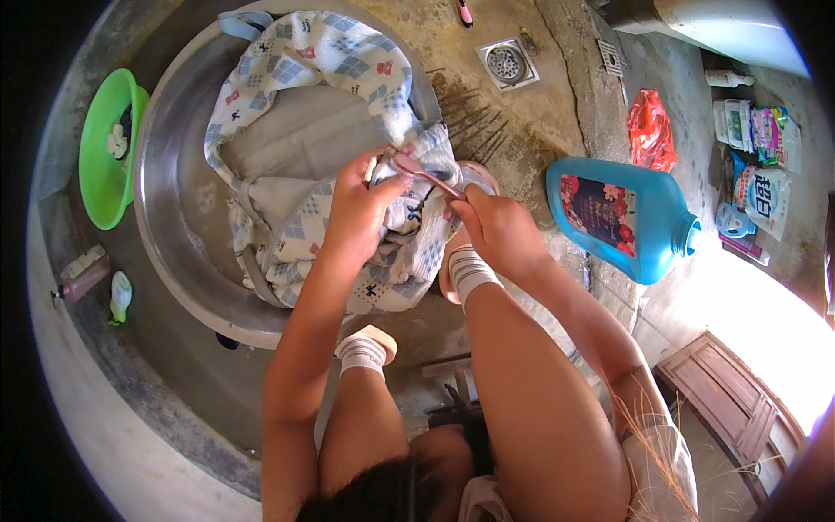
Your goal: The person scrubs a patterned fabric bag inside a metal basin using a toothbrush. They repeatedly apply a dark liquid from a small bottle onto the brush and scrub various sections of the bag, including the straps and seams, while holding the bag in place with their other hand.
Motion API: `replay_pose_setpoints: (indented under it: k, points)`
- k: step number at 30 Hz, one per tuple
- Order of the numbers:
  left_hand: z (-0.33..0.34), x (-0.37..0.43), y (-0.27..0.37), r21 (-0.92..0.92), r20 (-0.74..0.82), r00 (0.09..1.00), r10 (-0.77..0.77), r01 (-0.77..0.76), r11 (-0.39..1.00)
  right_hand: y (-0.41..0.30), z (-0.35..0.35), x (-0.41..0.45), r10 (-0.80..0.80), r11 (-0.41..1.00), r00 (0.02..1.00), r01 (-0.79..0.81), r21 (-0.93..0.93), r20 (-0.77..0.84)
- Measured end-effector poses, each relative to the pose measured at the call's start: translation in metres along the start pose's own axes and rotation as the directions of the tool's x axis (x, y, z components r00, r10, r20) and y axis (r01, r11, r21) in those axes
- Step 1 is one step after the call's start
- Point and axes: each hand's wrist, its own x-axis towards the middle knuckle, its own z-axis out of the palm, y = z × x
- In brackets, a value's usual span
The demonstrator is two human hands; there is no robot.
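Observation:
A wide metal basin (163,261) stands before me with some cloudy water in it. Over its right side lies a wet, padded fabric bag (385,59) printed with blue checks, bows and red bears. It appears to have straps and grey edging. My left hand (357,209) pinches a bunched part of this fabric near the basin's right rim. In my right hand (505,228) is the handle of a small pink brush (427,175), probably a toothbrush. The brush head rests against or just above the fabric beside my left fingertips; its bristles are hidden.
Left of the basin are a green plastic bowl (91,189), a pinkish bottle (86,274) and a small white tube (121,290). A floor drain (505,64) lies beyond. An uncapped blue bottle (597,215), a red plastic bag (652,134) and several detergent packs (763,199) are at right.

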Motion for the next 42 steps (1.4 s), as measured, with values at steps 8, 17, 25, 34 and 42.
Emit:
replay_pose_setpoints:
  k: [8,17,25,34,42]
  points:
    - [0.005,-0.004,0.006,-0.009,0.013,0.999,0.030,-0.030,1.000,0.013,-0.006,0.012,-0.008,0.999,0.997,0.005,-0.034,-0.079]
    - [0.003,-0.006,0.002,0.004,0.056,0.997,0.058,-0.058,0.998,0.006,0.011,0.002,-0.194,0.972,0.981,0.193,-0.136,0.003]
    - [0.014,-0.005,0.002,0.078,-0.109,0.973,0.202,-0.194,0.978,0.032,0.004,0.020,-0.037,0.997,0.988,0.046,0.062,-0.152]
    - [0.021,-0.010,0.037,0.559,0.247,0.924,0.292,-0.382,0.736,0.002,-0.014,0.049,-0.210,0.647,0.976,0.187,0.739,-0.063]
    - [0.021,-0.005,0.041,0.664,0.200,0.956,0.216,-0.294,0.688,0.000,-0.034,0.063,-0.337,0.695,0.919,0.096,0.712,0.205]
